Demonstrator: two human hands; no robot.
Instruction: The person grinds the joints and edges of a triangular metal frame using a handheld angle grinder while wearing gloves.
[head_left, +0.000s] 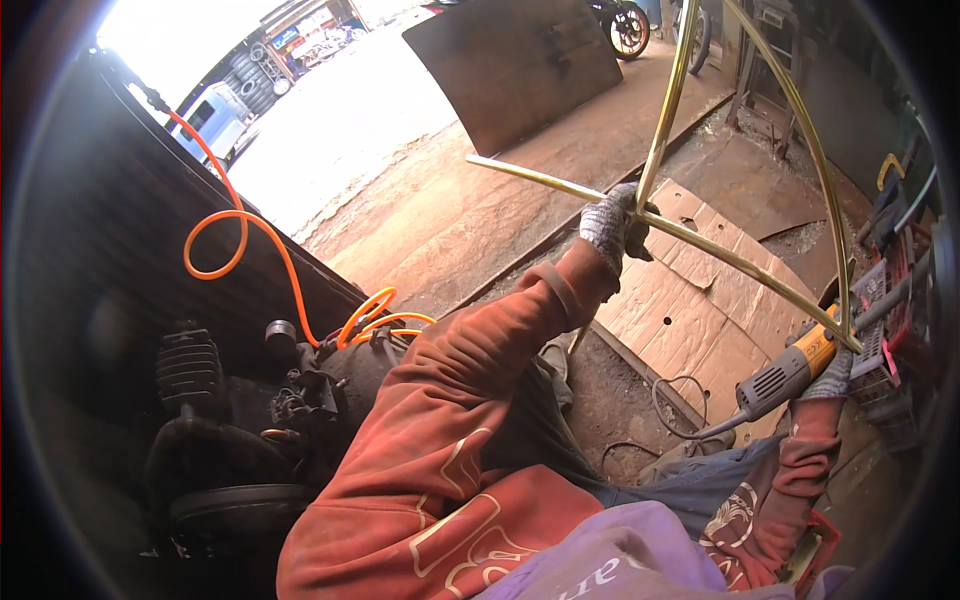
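Brass-coloured rod frame: head view, held above cardboard sheets on the floor. Left hand, gloved, closed around a frame joint. Right hand, gloved, gripping an angle grinder at the frame's lower corner. No sparks visible; grinding judged under way, finish undeterminable. Orange hose lies apart.
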